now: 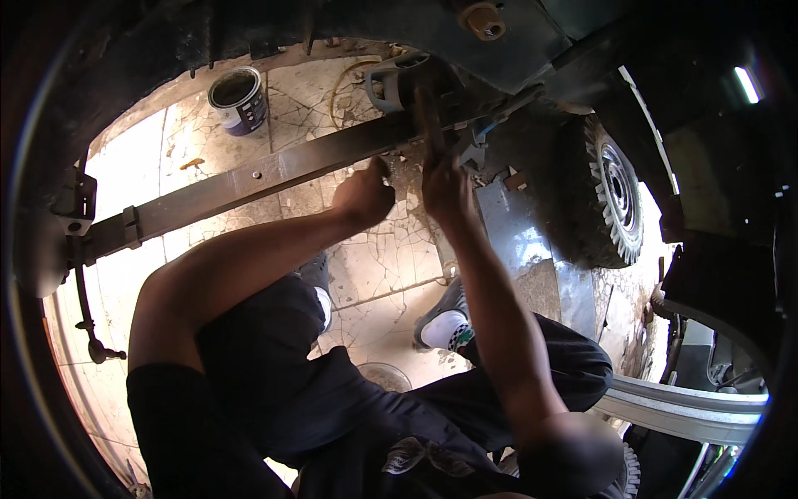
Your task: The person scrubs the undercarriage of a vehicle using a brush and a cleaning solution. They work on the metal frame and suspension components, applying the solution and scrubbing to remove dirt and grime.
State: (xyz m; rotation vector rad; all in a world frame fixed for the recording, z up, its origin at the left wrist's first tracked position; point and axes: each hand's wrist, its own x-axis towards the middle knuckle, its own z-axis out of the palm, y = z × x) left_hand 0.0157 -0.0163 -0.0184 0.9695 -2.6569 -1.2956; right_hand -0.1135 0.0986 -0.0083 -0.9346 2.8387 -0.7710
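Observation:
A long dark metal bar like a leaf spring point(283, 170) runs aslant in front of me, with a clip band point(131, 226) near its left end. My left hand point(364, 196) is just on the near side of the bar, its fingers curled and closed. Whatever it may hold is hidden. To its right, my right hand point(449, 193) is wrapped round the lower end of a dark, long-handled tool point(429, 121). The tool points up across the right part of the bar. Its far end blends into the shadow, so its exact kind does not show.
Beyond the bar stand an open paint can point(237, 101) and a grey object with a loop handle point(384, 88). A treaded wheel point(617, 193) is at the right. Dark vehicle parts hang above. Metal sheets point(519, 229) lie on the cracked tile floor point(386, 258); a silver rail point(682, 407) is lower right.

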